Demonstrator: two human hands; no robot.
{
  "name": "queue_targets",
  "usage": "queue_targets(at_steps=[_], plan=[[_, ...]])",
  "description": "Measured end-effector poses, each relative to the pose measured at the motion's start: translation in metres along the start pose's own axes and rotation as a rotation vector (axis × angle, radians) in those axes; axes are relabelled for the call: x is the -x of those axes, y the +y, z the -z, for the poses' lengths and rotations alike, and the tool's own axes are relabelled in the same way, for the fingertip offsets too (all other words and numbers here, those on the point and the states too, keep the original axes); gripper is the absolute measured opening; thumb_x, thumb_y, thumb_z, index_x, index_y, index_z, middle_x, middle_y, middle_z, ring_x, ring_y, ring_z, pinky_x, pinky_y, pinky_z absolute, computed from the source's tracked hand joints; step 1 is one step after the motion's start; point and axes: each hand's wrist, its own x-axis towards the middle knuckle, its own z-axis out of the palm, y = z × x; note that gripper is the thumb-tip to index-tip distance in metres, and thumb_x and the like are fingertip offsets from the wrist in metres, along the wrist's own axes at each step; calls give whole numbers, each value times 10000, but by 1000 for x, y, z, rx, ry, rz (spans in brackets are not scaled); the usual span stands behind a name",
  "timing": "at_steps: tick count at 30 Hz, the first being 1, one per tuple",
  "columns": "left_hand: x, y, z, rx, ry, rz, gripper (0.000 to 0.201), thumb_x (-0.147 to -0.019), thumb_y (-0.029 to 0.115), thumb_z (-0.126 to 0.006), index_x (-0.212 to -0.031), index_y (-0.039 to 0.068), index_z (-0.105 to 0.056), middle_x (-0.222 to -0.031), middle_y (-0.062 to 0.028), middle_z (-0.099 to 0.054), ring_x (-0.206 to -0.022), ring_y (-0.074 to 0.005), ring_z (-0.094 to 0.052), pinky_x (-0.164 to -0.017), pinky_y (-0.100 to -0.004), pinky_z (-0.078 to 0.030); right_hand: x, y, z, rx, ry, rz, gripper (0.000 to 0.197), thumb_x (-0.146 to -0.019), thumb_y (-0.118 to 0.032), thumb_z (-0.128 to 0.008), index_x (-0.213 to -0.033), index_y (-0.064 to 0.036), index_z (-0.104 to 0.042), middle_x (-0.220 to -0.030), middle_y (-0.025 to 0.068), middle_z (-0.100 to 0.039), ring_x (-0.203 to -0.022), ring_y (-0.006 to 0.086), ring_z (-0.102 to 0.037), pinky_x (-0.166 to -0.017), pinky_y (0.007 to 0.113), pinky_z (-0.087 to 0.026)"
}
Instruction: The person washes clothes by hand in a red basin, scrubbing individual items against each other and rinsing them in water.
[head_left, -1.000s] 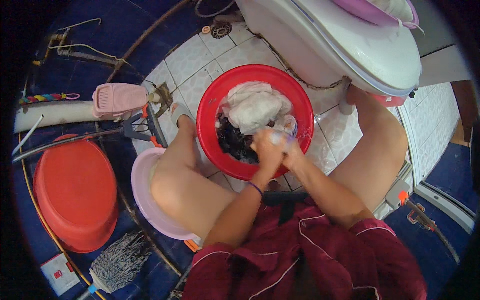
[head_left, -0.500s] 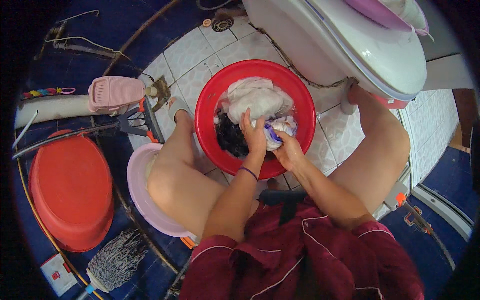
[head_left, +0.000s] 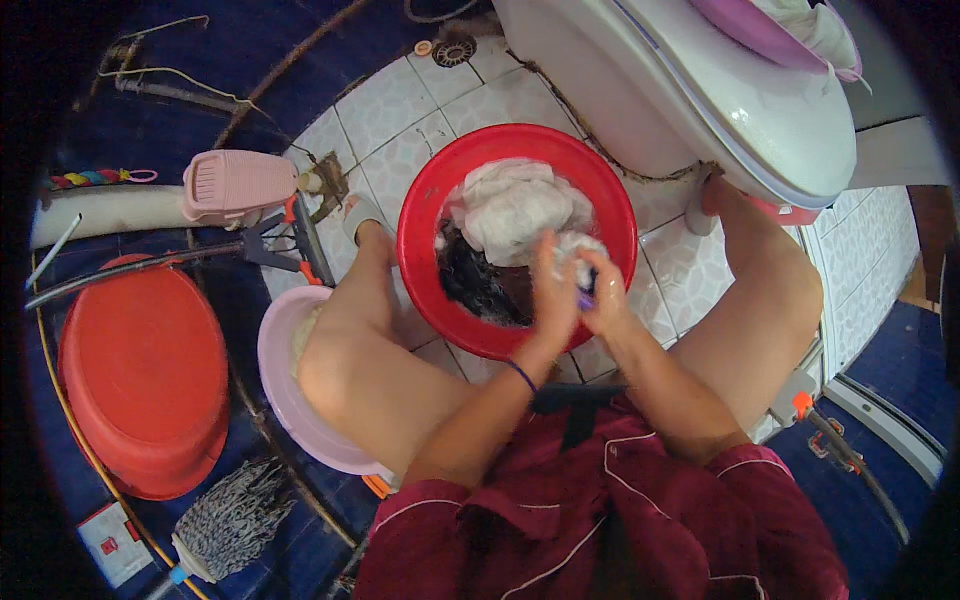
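A red plastic basin [head_left: 418,277] stands on the floor between my legs. My left hand [head_left: 555,288] and my right hand [head_left: 605,292] are pressed close together over its right side, with a wet white and purple cloth [head_left: 577,252] bunched between them. My left fingers are smeared by motion; my right fingers curl round the cloth, its purple part showing beside the thumb. Beyond my hands a heap of white wet fabric [head_left: 520,205] lies in the basin. Black wet fabric [head_left: 468,272] sits at its left, in dark water.
A white toilet [head_left: 740,100] rises at the far right, with a purple basin [head_left: 765,35] on its lid. To my left are a lilac basin [head_left: 275,350], an upturned red tub [head_left: 145,380], a pink washboard-like item [head_left: 240,187] and a mop head [head_left: 235,520]. A drain [head_left: 454,50] lies beyond.
Both hands have moved right and turned more upright with the cloth between them. The white heap shows more of itself, and less of the cloth's purple is visible.
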Motion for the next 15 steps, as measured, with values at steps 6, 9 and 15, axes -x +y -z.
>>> queue_targets(at_steps=[6,9,15], plan=[[6,3,-2,-233,-35,-238,490,-696,127,-519,-1135,-20,-360,-1214,-191,-302,-1152,-320,-236,-949,-373,-163,2,7,-9,191,75,7,236,-771,-212,-411,-941,-66,-485,-850,63,-528,-744,174,-507,-667,299,-420],[-23,-7,13,14,170,123,466,-743,168,-465,-1151,-18,-337,-1224,-219,-269,-1150,-314,-236,-952,-357,-164,8,20,-2,229,3,77,246,-754,-142,-407,-974,-52,-470,-878,61,-532,-769,191,-524,-702,296,-415],[34,28,-24,-292,-97,-207,422,-787,184,-439,-1150,-12,-348,-1259,-162,-230,-1174,-268,-202,-954,-323,-159,-24,-17,42,77,-397,-28,257,-762,-248,-387,-891,-56,-500,-837,79,-539,-796,192,-509,-682,309,-413]])
